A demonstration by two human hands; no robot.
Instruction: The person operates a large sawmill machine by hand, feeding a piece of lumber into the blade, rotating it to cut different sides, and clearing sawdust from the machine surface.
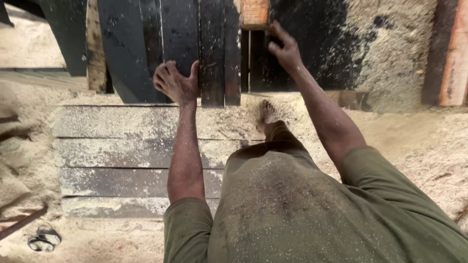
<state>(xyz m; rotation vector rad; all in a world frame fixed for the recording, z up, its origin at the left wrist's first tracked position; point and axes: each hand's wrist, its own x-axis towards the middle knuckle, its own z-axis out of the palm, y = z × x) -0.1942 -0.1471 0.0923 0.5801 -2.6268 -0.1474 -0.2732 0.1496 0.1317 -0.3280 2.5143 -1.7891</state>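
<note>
Left hand gripped the near end of a dark plank; right hand lay open, fingers spread, on the next dark board under a pale wood block. Planks leaned over the sawdust-covered boards (bare foot close). Judged best: keep toes back, lift evenly.

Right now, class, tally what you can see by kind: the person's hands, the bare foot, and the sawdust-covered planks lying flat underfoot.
Hands: 2, left hand and right hand, both on the dark upright boards
Bare foot: 1
Sawdust-covered planks: 4
Total: 7
</note>
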